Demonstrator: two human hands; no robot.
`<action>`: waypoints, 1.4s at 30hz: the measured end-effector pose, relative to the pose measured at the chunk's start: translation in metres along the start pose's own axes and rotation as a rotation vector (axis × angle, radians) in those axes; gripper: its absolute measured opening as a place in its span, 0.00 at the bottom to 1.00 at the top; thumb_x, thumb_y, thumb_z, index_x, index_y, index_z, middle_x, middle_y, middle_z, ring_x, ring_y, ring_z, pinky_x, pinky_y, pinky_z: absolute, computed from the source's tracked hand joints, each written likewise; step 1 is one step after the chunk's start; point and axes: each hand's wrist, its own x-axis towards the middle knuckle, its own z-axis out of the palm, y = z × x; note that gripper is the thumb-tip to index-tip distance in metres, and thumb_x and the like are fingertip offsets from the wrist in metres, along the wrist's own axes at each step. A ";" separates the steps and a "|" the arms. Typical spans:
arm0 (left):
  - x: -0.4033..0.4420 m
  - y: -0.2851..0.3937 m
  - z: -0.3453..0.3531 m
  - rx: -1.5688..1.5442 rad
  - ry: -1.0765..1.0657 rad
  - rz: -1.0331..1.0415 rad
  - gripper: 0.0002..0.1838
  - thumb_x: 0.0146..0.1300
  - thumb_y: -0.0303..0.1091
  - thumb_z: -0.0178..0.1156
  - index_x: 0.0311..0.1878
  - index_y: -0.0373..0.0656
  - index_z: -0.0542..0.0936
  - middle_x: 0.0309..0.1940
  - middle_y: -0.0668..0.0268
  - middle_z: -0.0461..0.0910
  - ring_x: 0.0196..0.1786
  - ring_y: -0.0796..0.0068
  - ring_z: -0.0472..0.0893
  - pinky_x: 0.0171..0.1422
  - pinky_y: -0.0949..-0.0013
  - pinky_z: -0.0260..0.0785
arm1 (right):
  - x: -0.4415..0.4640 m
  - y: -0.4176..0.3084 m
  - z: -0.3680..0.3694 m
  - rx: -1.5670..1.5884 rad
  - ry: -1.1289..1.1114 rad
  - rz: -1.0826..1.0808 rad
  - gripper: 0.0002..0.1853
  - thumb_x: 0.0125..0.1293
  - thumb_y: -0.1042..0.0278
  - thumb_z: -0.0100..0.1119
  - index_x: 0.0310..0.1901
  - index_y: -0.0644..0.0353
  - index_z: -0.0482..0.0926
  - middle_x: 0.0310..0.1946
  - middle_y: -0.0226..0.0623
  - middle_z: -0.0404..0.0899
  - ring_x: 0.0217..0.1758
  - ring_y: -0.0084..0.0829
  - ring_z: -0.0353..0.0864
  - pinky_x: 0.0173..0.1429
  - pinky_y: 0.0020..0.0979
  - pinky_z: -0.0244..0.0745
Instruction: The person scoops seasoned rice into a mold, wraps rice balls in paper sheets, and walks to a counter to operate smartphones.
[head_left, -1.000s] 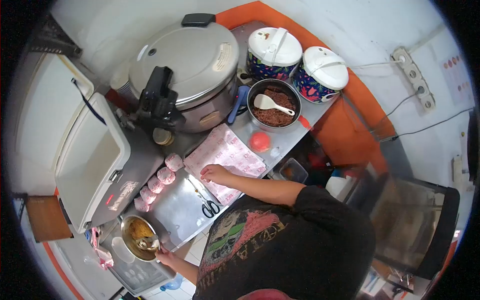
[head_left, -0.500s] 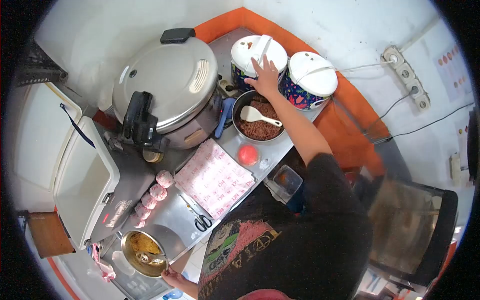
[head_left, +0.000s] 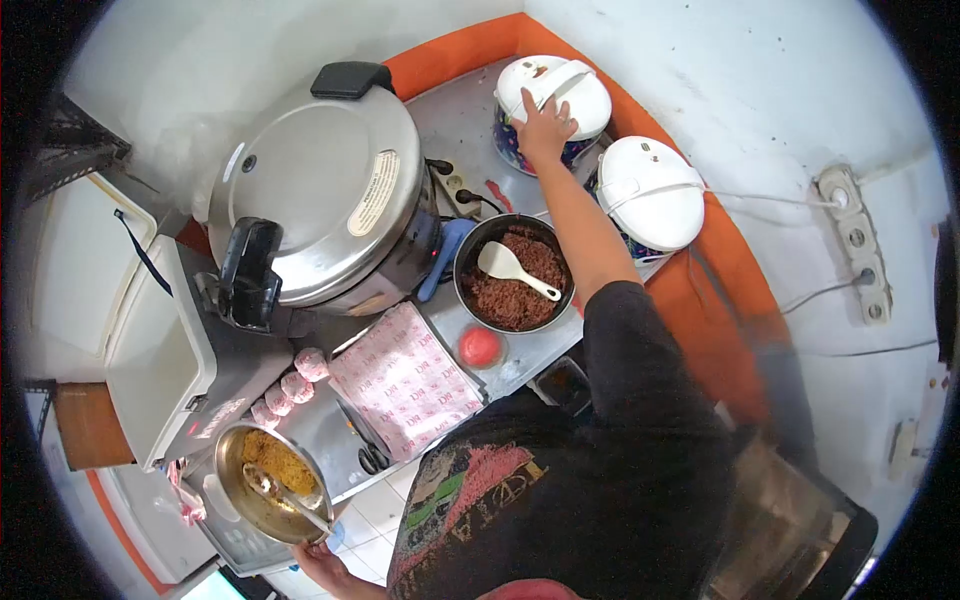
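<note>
My right hand (head_left: 545,130) rests with spread fingers on the front edge of a rice cooker (head_left: 582,98) with a white lid and dark floral sides. At the lower left my left hand (head_left: 318,562) is closed on the rim of a metal bowl (head_left: 232,470). Yellow crumbly food (head_left: 278,458) and a long-handled spoon (head_left: 300,503) lie in that bowl. Just in front of the right forearm stands a dark pot (head_left: 462,290) of reddish-brown rice (head_left: 515,300), with a white rice paddle (head_left: 505,262) on top.
A second floral cooker (head_left: 652,195) stands right of my forearm. A large steel cooker (head_left: 315,190) fills the left. Nearby are printed wrapping papers (head_left: 405,380), pink-wrapped balls (head_left: 297,387), a red round object (head_left: 480,347), scissors (head_left: 372,458) and an open cooler box (head_left: 165,350).
The cooker under my right hand has slid back, away from the second cooker and the pot, widening the gaps. My left hand still holds the metal bowl. The whole view has shifted.
</note>
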 end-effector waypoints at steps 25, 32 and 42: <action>-0.103 -0.020 0.342 0.404 -0.648 -0.367 0.11 0.56 0.22 0.54 0.43 0.36 0.79 0.32 0.63 0.85 0.22 0.79 0.81 0.21 0.78 0.78 | -0.286 0.100 -0.105 1.106 -0.708 0.993 0.11 0.63 0.67 0.64 0.38 0.67 0.78 0.34 0.41 0.80 0.35 0.32 0.84 0.31 0.37 0.82; -0.097 -0.024 0.336 0.452 -0.671 -0.341 0.09 0.56 0.22 0.54 0.40 0.38 0.79 0.29 0.65 0.84 0.21 0.79 0.81 0.23 0.76 0.79 | -0.273 0.115 -0.067 1.076 -0.680 0.843 0.11 0.64 0.73 0.55 0.45 0.68 0.81 0.35 0.41 0.84 0.29 0.33 0.85 0.26 0.33 0.85; -0.101 -0.044 0.317 0.488 -0.642 -0.367 0.09 0.55 0.23 0.55 0.40 0.36 0.79 0.28 0.67 0.81 0.22 0.81 0.78 0.25 0.75 0.79 | -0.160 0.132 -0.091 1.024 -0.652 0.664 0.09 0.61 0.72 0.58 0.31 0.71 0.76 0.28 0.39 0.78 0.27 0.32 0.82 0.24 0.34 0.84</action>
